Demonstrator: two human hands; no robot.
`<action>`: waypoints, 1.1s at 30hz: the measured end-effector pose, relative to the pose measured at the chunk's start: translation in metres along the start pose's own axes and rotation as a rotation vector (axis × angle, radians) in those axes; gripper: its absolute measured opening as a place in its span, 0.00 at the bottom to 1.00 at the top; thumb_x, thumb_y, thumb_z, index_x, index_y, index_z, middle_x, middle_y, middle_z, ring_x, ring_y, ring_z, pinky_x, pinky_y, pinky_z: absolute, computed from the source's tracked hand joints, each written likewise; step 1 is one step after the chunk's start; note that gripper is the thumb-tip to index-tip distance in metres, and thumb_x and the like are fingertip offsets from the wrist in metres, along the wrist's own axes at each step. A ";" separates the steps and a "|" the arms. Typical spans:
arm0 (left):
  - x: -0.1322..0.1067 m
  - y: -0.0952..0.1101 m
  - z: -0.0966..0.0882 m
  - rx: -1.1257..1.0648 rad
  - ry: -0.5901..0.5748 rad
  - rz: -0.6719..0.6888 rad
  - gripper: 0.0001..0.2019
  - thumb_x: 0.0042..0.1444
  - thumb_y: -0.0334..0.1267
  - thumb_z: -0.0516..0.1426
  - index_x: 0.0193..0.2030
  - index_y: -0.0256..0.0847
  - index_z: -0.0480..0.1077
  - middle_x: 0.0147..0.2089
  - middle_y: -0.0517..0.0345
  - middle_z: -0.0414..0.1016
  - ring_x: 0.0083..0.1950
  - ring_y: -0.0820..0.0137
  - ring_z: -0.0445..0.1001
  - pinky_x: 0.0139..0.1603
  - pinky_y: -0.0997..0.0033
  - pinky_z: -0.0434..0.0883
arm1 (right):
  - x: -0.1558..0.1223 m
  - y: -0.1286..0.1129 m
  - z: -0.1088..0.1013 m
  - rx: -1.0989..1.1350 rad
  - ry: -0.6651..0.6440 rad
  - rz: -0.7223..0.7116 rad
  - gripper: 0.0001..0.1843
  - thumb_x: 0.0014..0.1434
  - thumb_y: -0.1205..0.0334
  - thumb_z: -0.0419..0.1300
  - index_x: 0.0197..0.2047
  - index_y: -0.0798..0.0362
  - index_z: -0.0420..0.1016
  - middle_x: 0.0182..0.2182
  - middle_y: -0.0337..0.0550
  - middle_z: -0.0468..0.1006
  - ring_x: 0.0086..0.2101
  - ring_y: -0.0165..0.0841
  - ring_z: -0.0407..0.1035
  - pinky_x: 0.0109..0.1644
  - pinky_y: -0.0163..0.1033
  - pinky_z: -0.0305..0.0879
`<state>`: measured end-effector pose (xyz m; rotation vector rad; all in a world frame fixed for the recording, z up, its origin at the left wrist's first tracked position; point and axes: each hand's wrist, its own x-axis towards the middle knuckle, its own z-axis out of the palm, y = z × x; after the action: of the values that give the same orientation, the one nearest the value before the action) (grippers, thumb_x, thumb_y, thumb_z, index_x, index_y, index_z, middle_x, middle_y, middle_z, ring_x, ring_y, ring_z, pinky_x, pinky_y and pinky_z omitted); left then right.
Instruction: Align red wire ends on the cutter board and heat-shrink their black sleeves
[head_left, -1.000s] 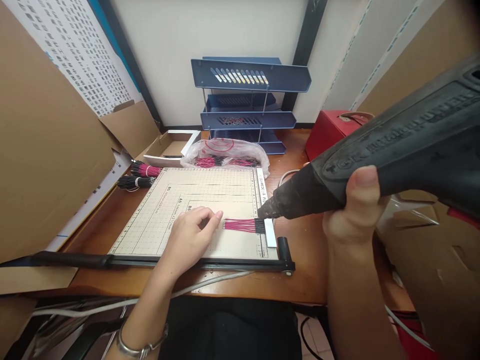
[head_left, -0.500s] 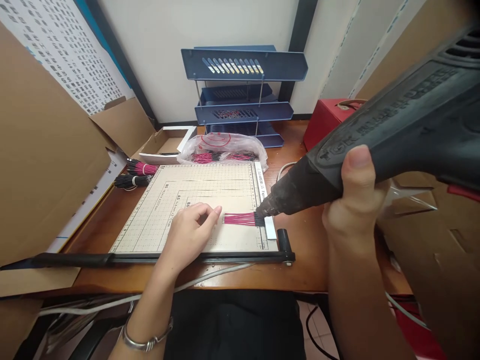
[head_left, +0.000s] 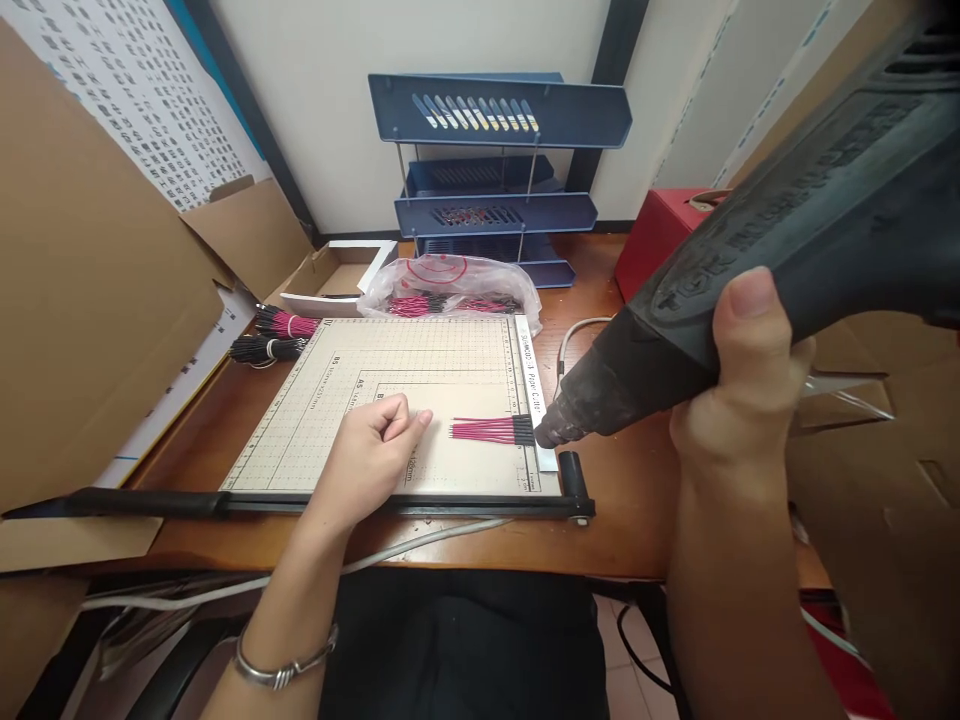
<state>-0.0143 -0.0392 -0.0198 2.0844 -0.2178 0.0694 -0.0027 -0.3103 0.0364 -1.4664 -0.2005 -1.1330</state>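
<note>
desk (head_left: 637,510): right hand (head_left: 739,400) holds one heat gun (head_left: 784,225)

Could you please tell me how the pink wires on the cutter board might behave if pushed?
The wires lie side by side with no visible tie, so they would probably spread apart. Being thin, they seem light and likely bend easily. The board looks flat, so they may slide.
</note>
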 end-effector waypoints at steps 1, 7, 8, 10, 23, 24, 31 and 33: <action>0.000 0.000 0.000 0.008 -0.001 0.003 0.24 0.62 0.43 0.57 0.24 0.43 0.44 0.24 0.66 0.44 0.27 0.74 0.46 0.28 0.70 0.49 | 0.000 0.000 0.000 0.003 -0.002 -0.005 0.16 0.60 0.43 0.65 0.39 0.46 0.83 0.38 0.37 0.81 0.51 0.42 0.76 0.58 0.49 0.72; 0.001 0.001 0.000 0.037 -0.008 0.006 0.24 0.63 0.43 0.57 0.24 0.43 0.44 0.24 0.66 0.45 0.27 0.74 0.46 0.28 0.69 0.49 | -0.002 -0.001 0.000 -0.052 0.009 -0.005 0.15 0.60 0.44 0.64 0.41 0.45 0.83 0.41 0.36 0.81 0.47 0.41 0.78 0.56 0.50 0.73; 0.001 0.001 0.000 0.043 -0.010 0.009 0.24 0.63 0.43 0.57 0.24 0.43 0.44 0.24 0.67 0.45 0.27 0.74 0.46 0.28 0.69 0.49 | -0.003 -0.001 0.000 -0.039 -0.009 0.012 0.15 0.61 0.44 0.64 0.42 0.44 0.84 0.41 0.35 0.82 0.45 0.40 0.78 0.55 0.49 0.74; 0.001 0.000 0.001 0.054 -0.010 0.017 0.24 0.63 0.43 0.57 0.24 0.43 0.44 0.24 0.66 0.45 0.27 0.73 0.46 0.28 0.69 0.49 | -0.003 0.000 0.000 -0.004 -0.020 0.016 0.16 0.60 0.43 0.65 0.42 0.45 0.84 0.41 0.35 0.82 0.44 0.39 0.78 0.53 0.47 0.74; 0.001 0.000 0.001 0.063 0.007 0.019 0.24 0.63 0.42 0.57 0.24 0.43 0.45 0.23 0.67 0.46 0.27 0.74 0.47 0.28 0.71 0.50 | -0.002 -0.001 0.001 -0.002 -0.048 -0.035 0.19 0.57 0.39 0.67 0.42 0.44 0.83 0.39 0.30 0.82 0.43 0.34 0.79 0.53 0.42 0.75; 0.001 0.000 0.001 0.063 0.009 0.024 0.24 0.63 0.42 0.57 0.24 0.43 0.45 0.23 0.67 0.46 0.27 0.74 0.47 0.28 0.71 0.50 | -0.002 0.000 0.001 -0.002 -0.049 -0.039 0.19 0.57 0.39 0.67 0.42 0.44 0.83 0.39 0.30 0.82 0.43 0.34 0.79 0.54 0.42 0.75; 0.002 -0.001 0.002 0.044 0.014 0.028 0.24 0.63 0.41 0.58 0.24 0.43 0.45 0.23 0.68 0.45 0.26 0.75 0.46 0.27 0.71 0.49 | -0.001 0.001 0.000 0.015 -0.053 -0.063 0.16 0.63 0.44 0.63 0.42 0.46 0.83 0.38 0.31 0.79 0.46 0.35 0.79 0.55 0.42 0.73; 0.001 -0.001 0.002 0.040 0.017 0.028 0.24 0.62 0.40 0.58 0.24 0.43 0.45 0.23 0.68 0.45 0.26 0.75 0.46 0.27 0.71 0.49 | 0.000 0.002 -0.001 0.033 -0.068 -0.077 0.16 0.66 0.46 0.59 0.42 0.47 0.83 0.37 0.32 0.78 0.48 0.36 0.78 0.55 0.42 0.72</action>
<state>-0.0131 -0.0406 -0.0213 2.1196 -0.2370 0.1098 -0.0017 -0.3120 0.0345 -1.4798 -0.3242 -1.1373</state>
